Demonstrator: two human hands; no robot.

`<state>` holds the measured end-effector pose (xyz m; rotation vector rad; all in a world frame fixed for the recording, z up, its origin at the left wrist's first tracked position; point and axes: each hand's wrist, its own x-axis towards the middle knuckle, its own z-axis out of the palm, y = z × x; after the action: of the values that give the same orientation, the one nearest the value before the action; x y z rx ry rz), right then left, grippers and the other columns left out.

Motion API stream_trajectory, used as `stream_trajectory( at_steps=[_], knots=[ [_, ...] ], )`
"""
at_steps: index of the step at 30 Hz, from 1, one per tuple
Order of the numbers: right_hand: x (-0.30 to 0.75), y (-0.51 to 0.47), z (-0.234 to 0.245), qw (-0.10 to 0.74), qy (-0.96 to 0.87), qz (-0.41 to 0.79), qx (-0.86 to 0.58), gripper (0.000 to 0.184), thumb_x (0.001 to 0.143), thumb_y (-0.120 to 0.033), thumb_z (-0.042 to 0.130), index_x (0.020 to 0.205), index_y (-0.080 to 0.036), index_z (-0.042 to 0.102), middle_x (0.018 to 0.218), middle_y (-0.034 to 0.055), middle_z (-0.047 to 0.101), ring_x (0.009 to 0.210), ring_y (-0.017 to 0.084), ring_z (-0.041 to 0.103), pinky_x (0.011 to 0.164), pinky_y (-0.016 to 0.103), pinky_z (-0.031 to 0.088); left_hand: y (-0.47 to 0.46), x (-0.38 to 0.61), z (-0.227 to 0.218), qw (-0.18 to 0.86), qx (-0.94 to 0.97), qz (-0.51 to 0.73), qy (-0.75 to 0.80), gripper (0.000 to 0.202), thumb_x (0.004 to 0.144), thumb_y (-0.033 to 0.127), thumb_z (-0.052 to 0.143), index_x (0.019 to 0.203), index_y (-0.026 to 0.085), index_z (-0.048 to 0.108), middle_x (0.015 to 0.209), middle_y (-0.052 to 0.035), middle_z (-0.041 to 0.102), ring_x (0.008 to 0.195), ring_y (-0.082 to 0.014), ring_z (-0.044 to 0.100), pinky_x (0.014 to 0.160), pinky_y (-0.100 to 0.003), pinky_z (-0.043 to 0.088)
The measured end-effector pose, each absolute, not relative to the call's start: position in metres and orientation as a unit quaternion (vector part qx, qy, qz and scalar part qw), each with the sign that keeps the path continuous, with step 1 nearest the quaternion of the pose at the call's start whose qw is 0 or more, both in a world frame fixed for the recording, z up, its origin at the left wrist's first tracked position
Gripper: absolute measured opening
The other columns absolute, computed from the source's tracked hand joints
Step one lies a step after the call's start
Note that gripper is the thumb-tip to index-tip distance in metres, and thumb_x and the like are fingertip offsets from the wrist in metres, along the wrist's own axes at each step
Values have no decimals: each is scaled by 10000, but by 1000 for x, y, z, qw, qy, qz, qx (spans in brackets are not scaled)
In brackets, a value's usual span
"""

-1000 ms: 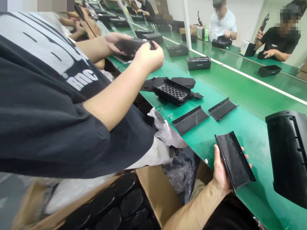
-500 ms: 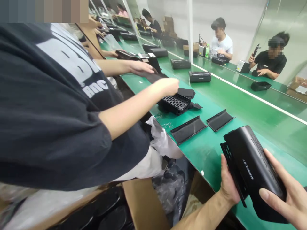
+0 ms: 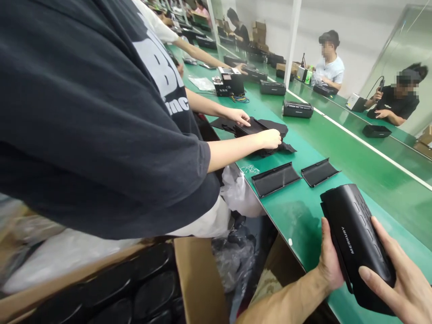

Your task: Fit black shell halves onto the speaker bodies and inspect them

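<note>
My left hand [image 3: 331, 263] is wrapped around the left side of a black speaker housing [image 3: 353, 234] lettered "MERKURY". Between that palm and the housing is a thin black panel [image 3: 345, 273], lying close along the housing's side; whether it is fully seated I cannot tell. My right hand [image 3: 396, 281] grips the opposite side, its thumb across the front and its fingers on the edge with the buttons. The housing is held tilted above the green table [image 3: 299, 218]. Beyond it lie two curved black panels [image 3: 276, 179], hollow side up.
At my left a co-worker in a black T-shirt [image 3: 162, 148] has both hands on a pile of black pieces [image 3: 258, 128]. Finished-looking speakers [image 3: 297, 109] stand on the green belt [image 3: 337, 135]. Below are a carton [image 3: 199, 274] of black parts and a plastic bag [image 3: 236, 191].
The panel under my left hand has swung in against the housing, closing the gap. The co-worker's hands have come down onto the pile. The view has shifted slightly.
</note>
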<state>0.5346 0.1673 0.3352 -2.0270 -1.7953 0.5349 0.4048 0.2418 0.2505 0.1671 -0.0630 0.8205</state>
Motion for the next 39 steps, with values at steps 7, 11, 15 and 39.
stream_trajectory(
  at_steps=[7, 11, 15, 39],
  knots=[
    [532, 171, 336, 161, -631, 202, -731, 924, 958, -666, 625, 1730, -336, 238, 1599, 150, 553, 1340, 417, 662, 902, 485, 684, 243, 405, 248, 917, 70, 392, -7, 1149, 839, 979, 373, 1400, 27, 687, 1352, -265, 730, 1444, -479, 524, 1266, -602, 272],
    [539, 167, 334, 145, -633, 210, -731, 930, 983, -636, 626, 1742, -371, 160, 1675, 117, 474, 1414, 404, 605, 971, 492, 662, 242, 408, 246, 919, 58, 390, 6, 1158, 850, 971, 362, 1402, 3, 677, 1349, -274, 728, 1436, -474, 532, 1265, -584, 286],
    [547, 164, 329, 142, -633, 204, -733, 943, 990, -633, 622, 1747, -373, 123, 1710, 113, 426, 1464, 411, 551, 1014, 518, 640, 243, 411, 245, 919, 58, 390, 25, 1134, 883, 945, 347, 1430, 2, 658, 1378, -267, 715, 1439, -453, 540, 1272, -549, 296],
    [550, 189, 350, 129, -650, 202, -721, 1033, 936, -722, 625, 1750, -285, 162, 1679, 187, 424, 1518, 466, 445, 1163, 715, 441, 260, 428, 264, 908, 7, 408, 91, 996, 980, 851, 273, 1366, 41, 706, 1246, -219, 787, 1311, -386, 672, 1196, -508, 471]
  ],
)
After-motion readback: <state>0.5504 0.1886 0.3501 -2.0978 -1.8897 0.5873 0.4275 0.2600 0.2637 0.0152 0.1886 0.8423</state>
